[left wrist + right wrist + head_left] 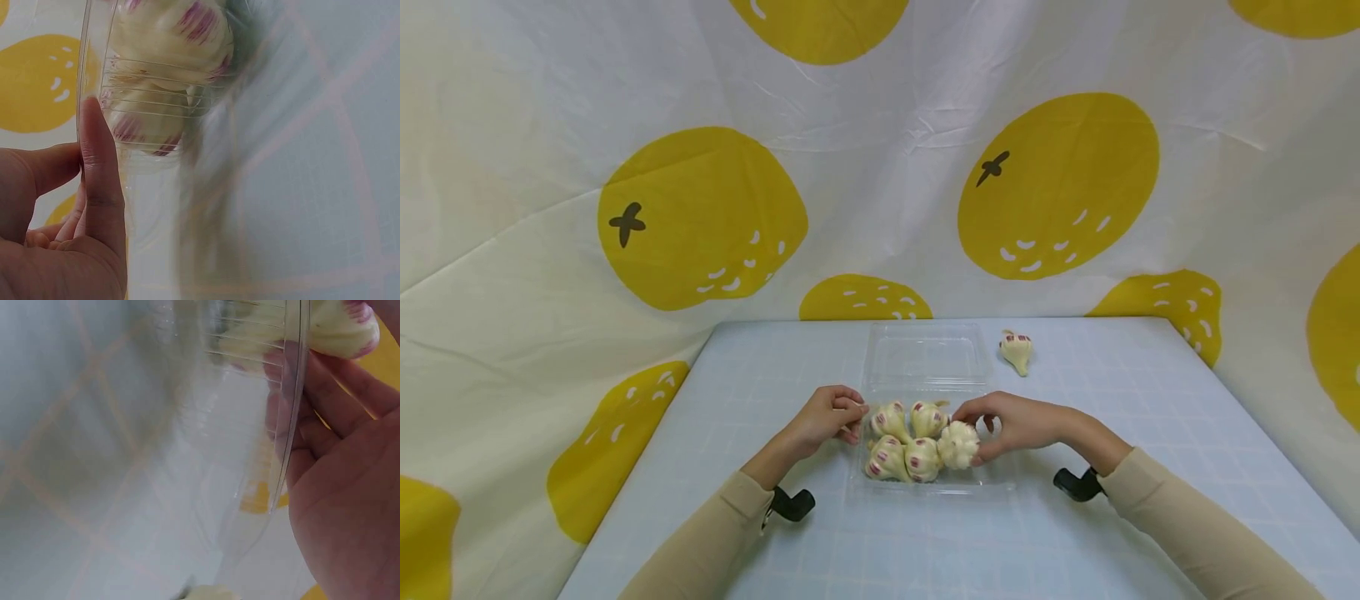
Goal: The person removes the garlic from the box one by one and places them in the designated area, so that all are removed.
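A clear plastic box [992, 479] stands on the table with its lid folded back. Inside are several garlic bulbs [922, 459], whitish with purple marks, set in two rows. With thumb and index finger, my left hand [827, 417] pinches the box's left rim, as the left wrist view shows close up. At the right end, my right hand [1018, 423] holds a garlic bulb [958, 445] over the box, its knobbly side facing me. The right wrist view has that bulb [344, 328] just above the rim, fingers partly behind the clear wall.
The open lid [928, 358] lies flat behind the box. Another garlic bulb [1017, 352] lies on the table right of the lid. A pale checked cloth [760, 367] covers the table, and a white curtain [880, 183] printed with yellow fruit hangs behind it.
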`<state>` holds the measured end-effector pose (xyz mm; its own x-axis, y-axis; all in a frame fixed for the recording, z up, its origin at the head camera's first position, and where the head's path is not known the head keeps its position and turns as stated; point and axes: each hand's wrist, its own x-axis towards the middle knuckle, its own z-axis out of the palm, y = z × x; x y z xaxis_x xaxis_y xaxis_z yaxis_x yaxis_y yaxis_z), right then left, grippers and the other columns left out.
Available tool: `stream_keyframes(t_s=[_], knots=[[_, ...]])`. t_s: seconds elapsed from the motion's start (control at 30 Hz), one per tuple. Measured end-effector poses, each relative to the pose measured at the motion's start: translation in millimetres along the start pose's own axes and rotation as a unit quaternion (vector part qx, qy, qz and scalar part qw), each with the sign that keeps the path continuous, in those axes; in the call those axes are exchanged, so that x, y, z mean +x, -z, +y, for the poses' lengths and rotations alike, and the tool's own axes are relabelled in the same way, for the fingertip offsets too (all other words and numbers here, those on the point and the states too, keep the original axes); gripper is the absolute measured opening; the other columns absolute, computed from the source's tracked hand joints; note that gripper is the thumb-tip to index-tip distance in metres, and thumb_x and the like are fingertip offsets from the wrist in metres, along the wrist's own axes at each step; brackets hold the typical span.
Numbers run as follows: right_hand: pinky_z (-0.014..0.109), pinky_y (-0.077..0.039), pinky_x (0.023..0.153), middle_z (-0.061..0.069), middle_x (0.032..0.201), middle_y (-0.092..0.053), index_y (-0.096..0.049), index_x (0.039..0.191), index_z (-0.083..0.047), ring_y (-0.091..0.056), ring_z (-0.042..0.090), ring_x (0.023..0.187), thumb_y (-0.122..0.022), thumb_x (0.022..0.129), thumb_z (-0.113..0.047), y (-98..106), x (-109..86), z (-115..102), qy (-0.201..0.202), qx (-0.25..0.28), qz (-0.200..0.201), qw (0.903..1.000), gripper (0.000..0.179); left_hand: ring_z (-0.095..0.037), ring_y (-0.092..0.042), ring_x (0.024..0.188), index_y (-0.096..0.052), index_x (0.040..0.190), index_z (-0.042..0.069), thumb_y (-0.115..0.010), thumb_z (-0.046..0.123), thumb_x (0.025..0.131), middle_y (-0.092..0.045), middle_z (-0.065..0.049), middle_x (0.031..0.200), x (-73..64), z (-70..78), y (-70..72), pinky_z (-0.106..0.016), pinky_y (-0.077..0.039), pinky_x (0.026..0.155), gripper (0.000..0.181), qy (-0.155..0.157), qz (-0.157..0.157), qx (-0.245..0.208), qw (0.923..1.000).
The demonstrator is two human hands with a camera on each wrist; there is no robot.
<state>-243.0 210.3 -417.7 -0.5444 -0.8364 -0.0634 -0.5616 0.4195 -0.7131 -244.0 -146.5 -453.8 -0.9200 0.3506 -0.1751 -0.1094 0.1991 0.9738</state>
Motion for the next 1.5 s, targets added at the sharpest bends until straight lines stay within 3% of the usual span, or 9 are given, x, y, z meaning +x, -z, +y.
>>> stream_keyframes(t_s=[0.23,0.5,0.7,0.87,1.07,1.5], knots=[[0.034,-0.055,0.082,0.0,0.117,-0.068,-0.059,0.137,-0.017,-0.063,0.021,0.095,-0.077,0.094,-0.025,0,-1.1,11,0.001,0.087,0.06,0.9944,0.047,-0.013,-0.06,0.057,-0.055,0.114,-0.008,-0.066,0.008,0.1,-0.062,-0.007,0.071,-0.5,1.2,-0.2,-0.026,-0.059,0.056,0.023,0.004,0.003,0.005,1.0],[0.03,-0.057,0.082,0.007,0.113,-0.07,-0.057,0.136,-0.008,-0.066,0.017,0.097,-0.07,0.1,-0.019,-1,-2.7,16,-0.024,0.168,0.097,0.9806,0.04,-0.013,-0.059,0.057,-0.055,0.115,-0.007,-0.067,0.009,0.1,-0.061,-0.008,0.072,0.0,0.1,-0.3,-0.026,-0.059,0.056,0.025,0.009,0.004,0.006,0.9999],[0.046,-0.057,0.095,0.012,0.122,-0.067,-0.057,0.137,-0.001,-0.067,0.021,0.106,-0.067,0.101,-0.021,-2,-2.6,19,-0.051,0.197,0.131,0.9704,0.042,-0.013,-0.059,0.058,-0.055,0.115,-0.008,-0.066,0.009,0.1,-0.062,-0.007,0.071,-1.0,-0.9,0.0,-0.026,-0.059,0.056,0.025,0.007,0.005,0.004,1.0],[0.056,-0.054,0.096,0.014,0.129,-0.066,-0.052,0.143,-0.003,-0.067,0.028,0.108,-0.063,0.104,-0.021,-1,-3.7,22,-0.049,0.23,0.154,0.9598,0.044,-0.012,-0.059,0.057,-0.055,0.114,-0.007,-0.066,0.009,0.1,-0.062,-0.005,0.071,-0.2,-2.3,-0.2,-0.026,-0.059,0.056,0.024,0.007,0.005,0.002,1.0],[0.058,-0.053,0.097,0.013,0.129,-0.067,-0.054,0.143,-0.008,-0.068,0.026,0.105,-0.06,0.105,-0.024,1,-7.7,24,-0.065,0.224,0.185,0.9546,0.042,-0.012,-0.059,0.057,-0.055,0.114,-0.008,-0.065,0.007,0.101,-0.062,-0.005,0.07,0.3,-2.0,-1.3,-0.026,-0.058,0.055,0.023,0.0,0.001,-0.001,1.0],[0.045,-0.058,0.095,0.017,0.125,-0.065,-0.054,0.141,-0.006,-0.07,0.028,0.098,-0.065,0.103,-0.03,16,-22.8,29,-0.113,0.205,0.258,0.9376,0.047,-0.012,-0.059,0.057,-0.055,0.113,-0.008,-0.066,0.008,0.1,-0.062,-0.005,0.071,-0.4,-2.7,-0.9,-0.026,-0.058,0.055,0.022,0.003,0.002,-0.001,1.0]])
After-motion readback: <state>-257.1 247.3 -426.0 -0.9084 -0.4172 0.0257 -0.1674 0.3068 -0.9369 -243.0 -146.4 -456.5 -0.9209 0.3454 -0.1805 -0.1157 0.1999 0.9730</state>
